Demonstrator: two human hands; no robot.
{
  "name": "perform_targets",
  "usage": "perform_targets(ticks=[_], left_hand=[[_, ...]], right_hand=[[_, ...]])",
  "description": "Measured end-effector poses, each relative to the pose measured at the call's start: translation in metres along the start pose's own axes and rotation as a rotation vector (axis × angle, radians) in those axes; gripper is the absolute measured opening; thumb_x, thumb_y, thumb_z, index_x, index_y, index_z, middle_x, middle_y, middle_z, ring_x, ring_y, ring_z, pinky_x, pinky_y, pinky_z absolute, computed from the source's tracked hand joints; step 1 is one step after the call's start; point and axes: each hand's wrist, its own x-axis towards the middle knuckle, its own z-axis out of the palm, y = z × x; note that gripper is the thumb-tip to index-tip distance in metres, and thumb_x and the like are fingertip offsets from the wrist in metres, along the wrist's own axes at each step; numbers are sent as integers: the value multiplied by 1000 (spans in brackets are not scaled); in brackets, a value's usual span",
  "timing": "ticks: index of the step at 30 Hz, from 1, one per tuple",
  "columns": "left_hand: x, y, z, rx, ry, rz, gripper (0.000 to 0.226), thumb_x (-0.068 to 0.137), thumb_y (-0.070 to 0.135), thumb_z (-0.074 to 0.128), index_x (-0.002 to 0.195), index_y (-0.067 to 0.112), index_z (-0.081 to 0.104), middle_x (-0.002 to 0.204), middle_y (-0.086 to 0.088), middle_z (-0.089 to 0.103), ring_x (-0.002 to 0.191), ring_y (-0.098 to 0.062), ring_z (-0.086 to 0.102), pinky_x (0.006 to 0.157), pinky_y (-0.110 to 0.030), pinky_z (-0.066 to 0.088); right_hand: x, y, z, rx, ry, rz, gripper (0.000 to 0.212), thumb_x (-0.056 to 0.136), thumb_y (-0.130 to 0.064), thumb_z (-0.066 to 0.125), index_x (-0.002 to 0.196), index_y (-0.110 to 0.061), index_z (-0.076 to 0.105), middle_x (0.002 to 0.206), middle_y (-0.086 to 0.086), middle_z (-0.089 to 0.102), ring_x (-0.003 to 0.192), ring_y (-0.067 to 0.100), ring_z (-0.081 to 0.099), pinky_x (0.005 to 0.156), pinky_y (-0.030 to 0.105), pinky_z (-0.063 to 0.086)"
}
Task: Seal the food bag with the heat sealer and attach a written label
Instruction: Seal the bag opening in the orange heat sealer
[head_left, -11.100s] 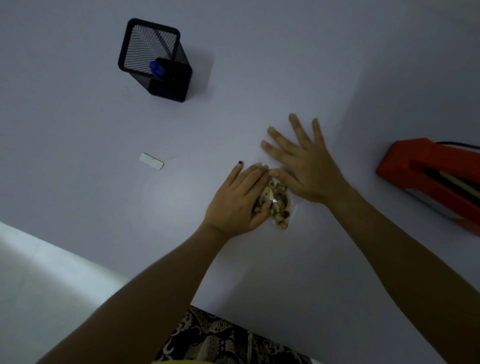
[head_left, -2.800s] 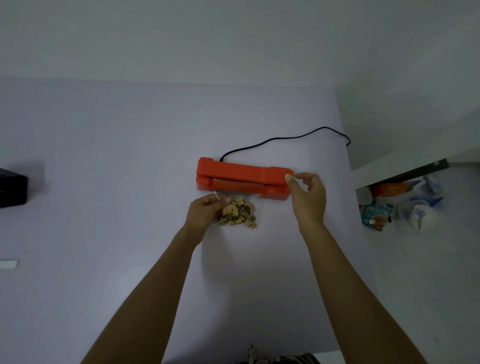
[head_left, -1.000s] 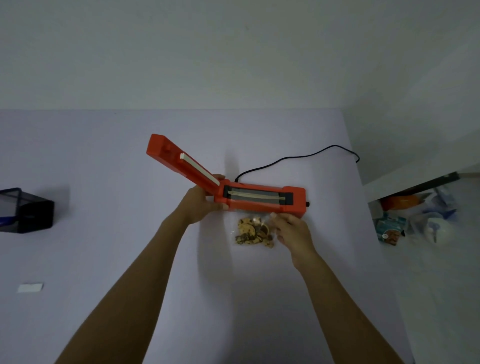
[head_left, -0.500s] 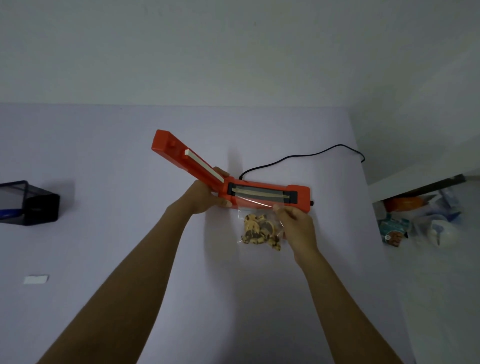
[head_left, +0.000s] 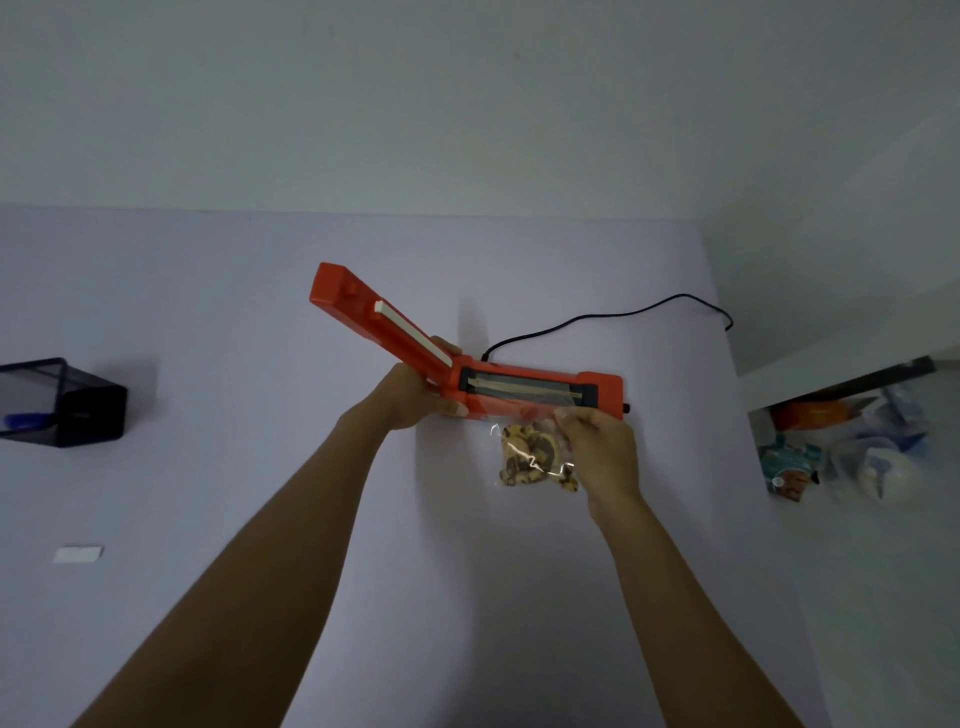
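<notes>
The bag (head_left: 532, 453) of snacks lies against the sealer (head_left: 540, 391), its mouth over the strip, pinched in the right hand (head_left: 605, 448); the left hand (head_left: 410, 397) grips the raised lid's hinge. A wrinkled mouth could seal unevenly

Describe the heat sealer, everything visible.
The heat sealer is an orange, plastic-looking bar lying on the pale table. Its lid is raised, hinged at the left end, with a white strip along its underside. The base shows a dark bed with a tan sealing strip. A black cord runs from the back. The left hand grips it at the hinge end; the right hand lays the clear food bag's open edge over the bed.
</notes>
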Motion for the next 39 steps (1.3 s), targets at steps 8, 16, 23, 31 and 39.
perform_targets(ticks=[8,16,23,31,39], left_hand=[[2,-2,1,-43,16,-3,65,60,21,85,117,9,55,110,-10,67,103,-24,65,88,-48,56],[5,-7,1,-35,21,4,62,63,15,85,117,9,56,111,-10,66,104,-24,64,89,-47,56],[5,-8,1,-34,21,-10,66,60,23,85,117,14,55,112,-6,65,105,-23,64,90,-46,55],[2,-1,3,-36,35,21,56,63,18,83,112,11,57,110,-13,65,102,-26,65,88,-43,56],[-1,3,2,-1,32,-33,69,56,29,87,116,16,56,113,-6,64,107,-24,62,94,-48,53]], right_hand=[[-4,-9,1,-45,37,-21,21,91,-27,60,71,-27,66,78,3,71,77,24,67,70,37,52],[-9,-19,5,-71,67,-35,23,89,-27,63,67,-26,67,75,1,72,77,22,69,79,41,58],[-16,-26,8,-75,73,-71,20,90,-24,63,74,-12,69,79,15,72,76,31,69,77,44,57],[-23,-36,10,-122,55,-130,21,90,-18,60,77,-4,67,70,13,67,61,17,58,59,29,47],[-32,-47,15,-104,21,-184,21,91,-16,60,72,-26,64,73,-1,70,71,21,69,67,33,58]])
